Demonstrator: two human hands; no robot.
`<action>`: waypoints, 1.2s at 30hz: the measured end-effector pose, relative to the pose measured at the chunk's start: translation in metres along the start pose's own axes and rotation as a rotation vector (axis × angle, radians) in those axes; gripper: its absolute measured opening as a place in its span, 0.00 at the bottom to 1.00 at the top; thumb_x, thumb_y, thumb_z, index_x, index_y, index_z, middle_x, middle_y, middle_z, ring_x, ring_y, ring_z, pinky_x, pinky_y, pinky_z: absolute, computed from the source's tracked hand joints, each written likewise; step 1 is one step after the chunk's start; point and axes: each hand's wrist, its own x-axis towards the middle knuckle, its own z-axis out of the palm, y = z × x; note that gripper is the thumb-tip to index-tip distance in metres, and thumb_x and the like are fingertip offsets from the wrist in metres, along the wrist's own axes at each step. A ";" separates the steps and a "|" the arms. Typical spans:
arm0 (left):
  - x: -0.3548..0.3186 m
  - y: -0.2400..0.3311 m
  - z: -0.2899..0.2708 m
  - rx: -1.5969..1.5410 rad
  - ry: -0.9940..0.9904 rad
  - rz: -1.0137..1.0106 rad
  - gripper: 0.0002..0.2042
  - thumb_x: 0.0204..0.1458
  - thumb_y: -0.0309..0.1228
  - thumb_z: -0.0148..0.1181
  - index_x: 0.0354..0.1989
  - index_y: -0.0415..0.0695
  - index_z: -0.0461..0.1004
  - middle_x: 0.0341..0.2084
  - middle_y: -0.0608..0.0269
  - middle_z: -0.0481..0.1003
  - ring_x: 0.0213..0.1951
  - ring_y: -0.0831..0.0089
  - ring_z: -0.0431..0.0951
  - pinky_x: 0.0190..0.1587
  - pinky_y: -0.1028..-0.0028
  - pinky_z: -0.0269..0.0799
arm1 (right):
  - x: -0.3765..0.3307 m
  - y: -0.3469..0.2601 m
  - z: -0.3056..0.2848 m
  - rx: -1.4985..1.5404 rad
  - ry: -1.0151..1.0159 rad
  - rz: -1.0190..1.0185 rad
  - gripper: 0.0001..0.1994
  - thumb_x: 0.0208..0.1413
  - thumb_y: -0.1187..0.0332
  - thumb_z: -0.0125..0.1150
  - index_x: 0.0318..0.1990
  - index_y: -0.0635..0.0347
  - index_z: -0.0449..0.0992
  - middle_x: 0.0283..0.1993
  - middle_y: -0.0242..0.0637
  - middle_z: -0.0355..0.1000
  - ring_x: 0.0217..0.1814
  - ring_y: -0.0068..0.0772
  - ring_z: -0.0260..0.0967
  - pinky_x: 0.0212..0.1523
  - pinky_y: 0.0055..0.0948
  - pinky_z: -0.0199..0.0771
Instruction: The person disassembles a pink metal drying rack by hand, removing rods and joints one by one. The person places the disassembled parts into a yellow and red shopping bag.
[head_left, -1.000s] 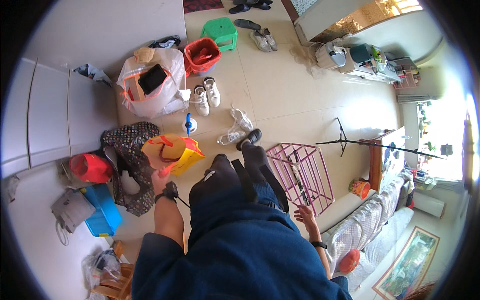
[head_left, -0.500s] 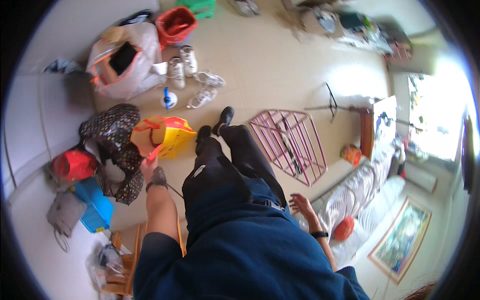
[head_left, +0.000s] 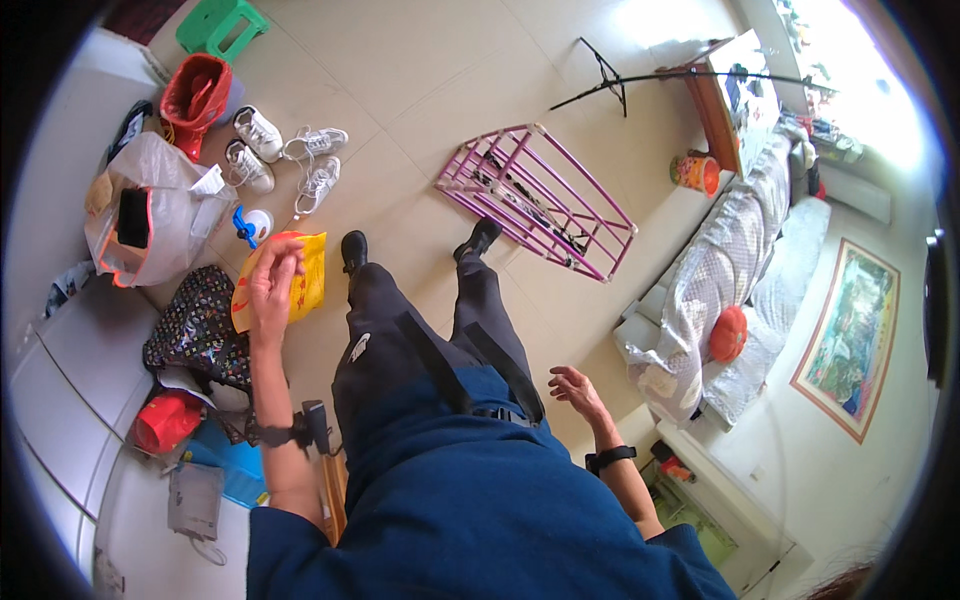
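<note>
My left hand (head_left: 272, 285) is raised in front of a yellow bag (head_left: 313, 272) with red markings. Its fingers are loosely bent and somewhat apart, with nothing visible in them, and the hand hides part of the bag. My right hand (head_left: 578, 392) hangs at my right side, holding nothing, fingers spread and slightly curled. Beside the yellow bag lies a black patterned cloth or bag (head_left: 200, 320). A white container with a blue top (head_left: 258, 226) stands just beyond it. Each of my wrists wears a dark band.
A purple tube rack (head_left: 586, 180) lies ahead to the right, by my foot. White shoes (head_left: 258, 135), a large plastic bag (head_left: 180, 205), a red bin (head_left: 192, 105) and a green stool (head_left: 222, 28) are at the far left. On the right stands a covered sofa (head_left: 690, 300).
My left hand has let go of the yellow bag's red handle and come up. My view has turned, and my feet have stepped apart, one nearer the rack.
</note>
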 end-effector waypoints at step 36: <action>0.144 0.233 0.336 0.554 -0.434 0.710 0.14 0.58 0.28 0.48 0.51 0.38 0.70 0.42 0.56 0.74 0.39 0.68 0.75 0.45 0.70 0.72 | 0.249 -0.017 -0.137 -0.041 0.017 -0.058 0.13 0.58 0.66 0.50 0.47 0.60 0.74 0.33 0.38 0.76 0.32 0.28 0.75 0.35 0.29 0.75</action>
